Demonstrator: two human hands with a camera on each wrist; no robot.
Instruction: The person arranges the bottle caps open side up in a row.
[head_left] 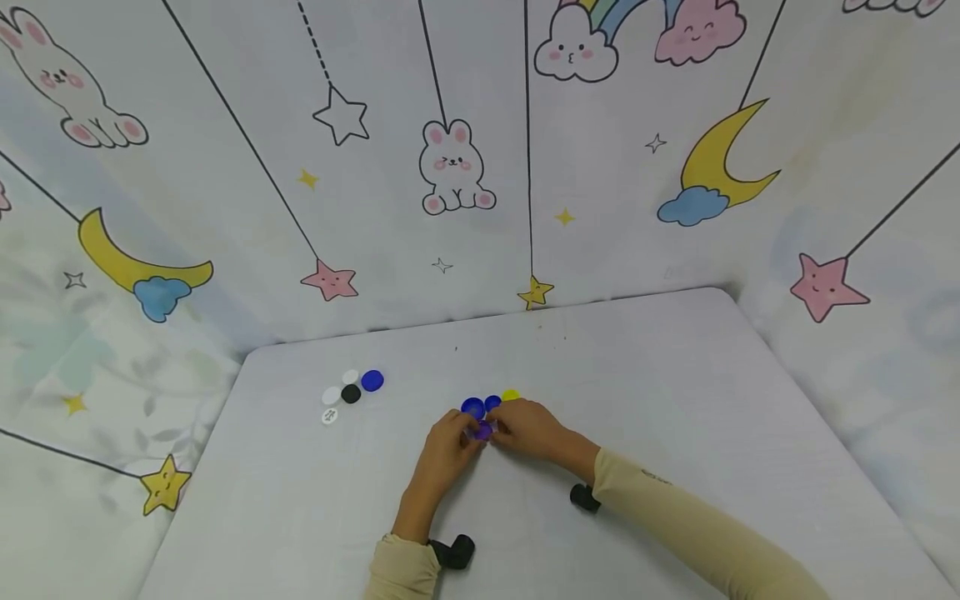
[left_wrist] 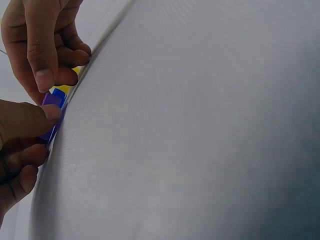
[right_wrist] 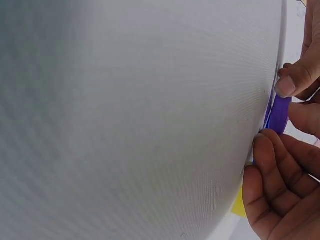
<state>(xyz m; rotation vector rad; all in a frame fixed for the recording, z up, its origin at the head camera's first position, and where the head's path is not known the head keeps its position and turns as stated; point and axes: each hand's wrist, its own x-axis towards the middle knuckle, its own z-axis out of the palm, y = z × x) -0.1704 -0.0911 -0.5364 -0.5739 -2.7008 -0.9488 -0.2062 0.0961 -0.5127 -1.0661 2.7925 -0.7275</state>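
A purple bottle cap [head_left: 482, 431] is between the two hands, low over the white table. My left hand [head_left: 447, 450] pinches it, with the thumb lying across the cap [left_wrist: 52, 100] in the left wrist view. From the other side, the right hand [head_left: 534, 429] has its thumb and a fingertip at the cap's edge [right_wrist: 279, 116], its other fingers curled near the cloth. Just beyond the fingertips lie a larger blue cap [head_left: 472, 407] and a smaller blue cap [head_left: 492, 403]. A yellow cap [head_left: 511, 395] shows partly behind the right hand.
To the left is a loose cluster: white caps [head_left: 332, 396], a black cap [head_left: 351, 393], a blue cap [head_left: 372, 381] and a white cap with dark print [head_left: 329, 416]. Dark wrist devices [head_left: 454, 552] sit under both forearms. A patterned curtain [head_left: 450, 250] borders the table's back edge.
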